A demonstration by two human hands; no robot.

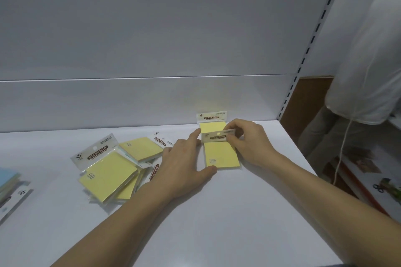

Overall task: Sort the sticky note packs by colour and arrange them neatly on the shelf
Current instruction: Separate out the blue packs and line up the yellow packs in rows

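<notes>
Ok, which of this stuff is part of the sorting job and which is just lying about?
Job:
front yellow pack, pinched by right hand, touched by left hand
back yellow pack
yellow pile
blue pack at left edge
shelf

Lying about:
bystander in white
hanging cord
clutter low at right

White shelf (249,212), flat, its back edge meeting a pale wall panel (130,102). Left of centre: a loose pile of yellow sticky note packs (112,171), overlapping and skewed at different angles. To its right, apart, the front yellow pack (221,155) lies flat and square to the back. Just behind it is the rear yellow pack (211,126), header card up against the panel. Far left edge — blue pack (8,176), partly cut off.
</notes>
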